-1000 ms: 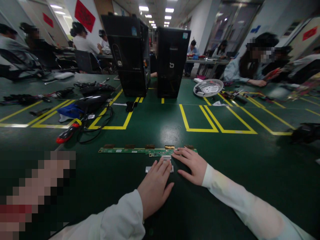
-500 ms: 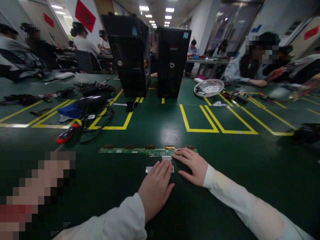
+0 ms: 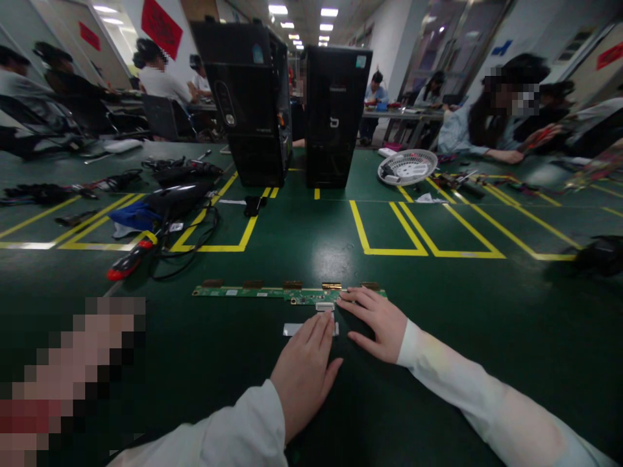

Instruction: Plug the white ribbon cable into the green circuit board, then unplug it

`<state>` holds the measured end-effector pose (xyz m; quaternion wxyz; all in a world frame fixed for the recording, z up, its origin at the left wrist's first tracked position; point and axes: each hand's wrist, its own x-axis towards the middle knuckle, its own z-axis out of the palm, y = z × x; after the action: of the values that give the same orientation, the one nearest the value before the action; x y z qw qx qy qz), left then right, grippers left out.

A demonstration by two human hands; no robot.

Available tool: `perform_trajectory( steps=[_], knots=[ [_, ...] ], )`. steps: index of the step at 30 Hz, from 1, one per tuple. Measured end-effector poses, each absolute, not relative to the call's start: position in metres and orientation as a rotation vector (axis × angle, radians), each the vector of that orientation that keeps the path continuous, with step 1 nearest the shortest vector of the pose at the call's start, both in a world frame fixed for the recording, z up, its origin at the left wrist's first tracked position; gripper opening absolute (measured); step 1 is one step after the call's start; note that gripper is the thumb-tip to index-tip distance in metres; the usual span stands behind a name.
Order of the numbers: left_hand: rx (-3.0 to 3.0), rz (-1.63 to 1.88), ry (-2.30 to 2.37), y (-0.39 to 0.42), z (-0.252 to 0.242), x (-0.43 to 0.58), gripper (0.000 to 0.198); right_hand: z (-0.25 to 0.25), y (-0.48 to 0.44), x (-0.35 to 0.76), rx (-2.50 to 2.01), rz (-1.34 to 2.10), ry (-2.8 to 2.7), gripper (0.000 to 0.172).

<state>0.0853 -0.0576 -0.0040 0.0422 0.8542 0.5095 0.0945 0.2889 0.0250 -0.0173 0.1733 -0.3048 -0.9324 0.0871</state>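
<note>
A long, narrow green circuit board (image 3: 253, 293) lies on the table, with several brown-gold tabs along its far edge. At its near edge is a white connector (image 3: 325, 306), from which a whitish flat ribbon cable (image 3: 292, 329) extends toward me. My left hand (image 3: 305, 366) rests palm down over the cable, fingers stretched forward and thumb apart, hiding part of it. Spread fingers of my right hand (image 3: 376, 323) lie on the right part of the board beside the connector. Neither hand is closed on anything.
Two black computer towers (image 3: 335, 117) stand at the back. To the left lie a red-black screwdriver (image 3: 130, 259), a black heat gun-like tool (image 3: 180, 198) and cables. A white basket (image 3: 409, 167) holds small parts. A blurred forearm shape is at lower left; people sit beyond.
My left thumb has spread slightly outward and the left fingertips show a little less reach toward the connector. The right hand stays on the board.
</note>
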Motion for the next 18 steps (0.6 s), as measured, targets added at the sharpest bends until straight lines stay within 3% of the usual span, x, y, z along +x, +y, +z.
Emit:
perform_trajectory(
  steps=[18],
  knots=[
    [2.568,0.287,1.597,-0.0578,-0.004,0.0914,0.05,-0.0153,0.0218,0.2862,-0.891,0.247,-2.626,0.055]
  ],
)
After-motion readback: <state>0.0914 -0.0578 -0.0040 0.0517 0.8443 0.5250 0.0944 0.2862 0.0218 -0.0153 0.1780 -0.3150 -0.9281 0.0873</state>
